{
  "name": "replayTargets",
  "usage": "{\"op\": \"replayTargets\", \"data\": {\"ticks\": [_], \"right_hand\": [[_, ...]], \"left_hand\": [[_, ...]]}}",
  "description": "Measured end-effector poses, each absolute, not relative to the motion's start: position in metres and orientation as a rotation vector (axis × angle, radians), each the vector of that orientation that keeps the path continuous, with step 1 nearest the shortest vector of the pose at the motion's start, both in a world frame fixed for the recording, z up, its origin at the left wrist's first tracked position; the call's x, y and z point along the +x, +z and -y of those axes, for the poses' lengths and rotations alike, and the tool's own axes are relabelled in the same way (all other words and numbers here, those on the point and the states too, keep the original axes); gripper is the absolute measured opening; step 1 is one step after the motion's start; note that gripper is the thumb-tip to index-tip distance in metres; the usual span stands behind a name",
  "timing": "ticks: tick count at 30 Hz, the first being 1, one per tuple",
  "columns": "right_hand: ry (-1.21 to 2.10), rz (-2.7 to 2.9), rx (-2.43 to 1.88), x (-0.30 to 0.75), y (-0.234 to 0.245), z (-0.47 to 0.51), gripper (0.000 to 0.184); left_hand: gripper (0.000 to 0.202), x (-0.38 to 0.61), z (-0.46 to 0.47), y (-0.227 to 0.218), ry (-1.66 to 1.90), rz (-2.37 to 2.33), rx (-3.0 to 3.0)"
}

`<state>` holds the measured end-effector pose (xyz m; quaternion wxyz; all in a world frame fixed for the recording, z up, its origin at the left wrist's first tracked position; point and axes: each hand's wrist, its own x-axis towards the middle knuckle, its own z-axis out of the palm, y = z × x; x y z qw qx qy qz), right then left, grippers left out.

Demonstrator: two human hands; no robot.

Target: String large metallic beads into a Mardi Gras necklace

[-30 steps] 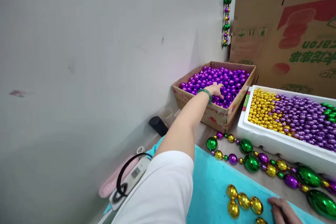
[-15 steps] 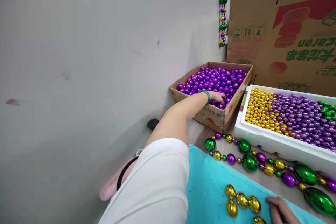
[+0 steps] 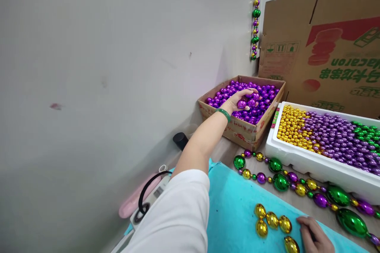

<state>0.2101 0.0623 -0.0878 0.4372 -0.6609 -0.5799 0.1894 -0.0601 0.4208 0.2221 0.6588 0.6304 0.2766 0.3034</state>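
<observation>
Purple beads (image 3: 251, 102) scooped in the left hand (image 3: 239, 102), palm up, fingers curled around a small handful just above the heap filling a cardboard box (image 3: 243, 132) at the far end of the tabletop (image 3: 225, 152), against the grey wall (image 3: 118, 67). Green bangle (image 3: 223, 113) on the left wrist. Best lifted level and slowly, fingers kept cupped so no round bead rolls off the palm. Right hand (image 3: 314, 237) flat on a turquoise cloth (image 3: 234, 209), fingers spread, holding nothing, just beside 5 loose gold oval beads (image 3: 273, 223). Beyond the cloth, 1 finished strand (image 3: 297, 185) of green, gold and purple beads lying along the tabletop. Behind it, 1 white foam tray (image 3: 314, 168) holding gold, purple and green beads in 3 patches. 1 more strand (image 3: 254, 23) hanging on the wall beside a large printed carton (image 3: 323, 47).
</observation>
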Motion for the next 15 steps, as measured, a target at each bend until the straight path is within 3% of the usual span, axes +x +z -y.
{"op": "replayTargets", "data": {"ticks": [5, 10, 12, 15], "right_hand": [[0.500, 1.439, -1.694, 0.207, -0.070, -0.063, 0.023], [0.520, 1.460, -1.714, 0.204, -0.066, -0.059, 0.021], [0.489, 1.456, -1.709, 0.203, -0.058, -0.061, 0.020], [0.365, 1.550, -1.570, 0.194, -0.014, -0.088, 0.014]], "left_hand": [[0.048, -0.070, -0.325, 0.202, 0.597, -0.579, 1.562], [0.037, -0.081, -0.200, 0.105, 0.421, -0.976, 2.279], [0.030, -0.085, -0.163, 0.067, 0.165, -1.152, 2.471], [0.029, -0.085, -0.135, 0.029, -0.007, -1.268, 2.534]]}}
